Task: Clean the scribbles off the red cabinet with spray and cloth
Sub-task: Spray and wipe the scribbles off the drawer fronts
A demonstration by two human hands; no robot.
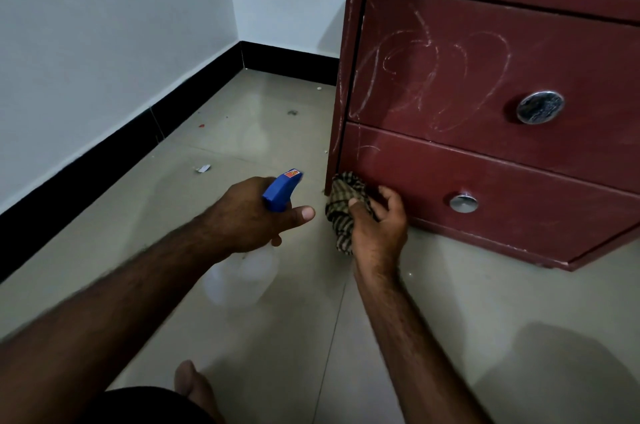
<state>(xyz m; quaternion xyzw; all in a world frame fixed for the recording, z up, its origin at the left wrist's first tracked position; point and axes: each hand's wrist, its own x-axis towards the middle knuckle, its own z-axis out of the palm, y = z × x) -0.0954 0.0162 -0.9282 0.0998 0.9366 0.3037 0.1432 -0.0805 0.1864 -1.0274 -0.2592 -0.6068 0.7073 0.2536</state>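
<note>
A red cabinet (519,181) fills twelve to three o'clock, with pale scribbles (433,70) looping across its upper drawer. At centre, the left hand (242,215) grips a blue-headed spray bottle (281,191). Beside it, at three o'clock, the right hand (379,229) bunches a checked cloth (341,212) against the lower drawer's corner. Fired from this low, the spray would likely miss the marks and wet the tiles.

Dim corner of a tiled room
Pale walls (104,25) meeting in a corner, edged below with black skirting (104,163); glossy beige floor tiles (242,132), faintly reflective, dotted with a white paper scrap (203,168) and small specks.
</note>
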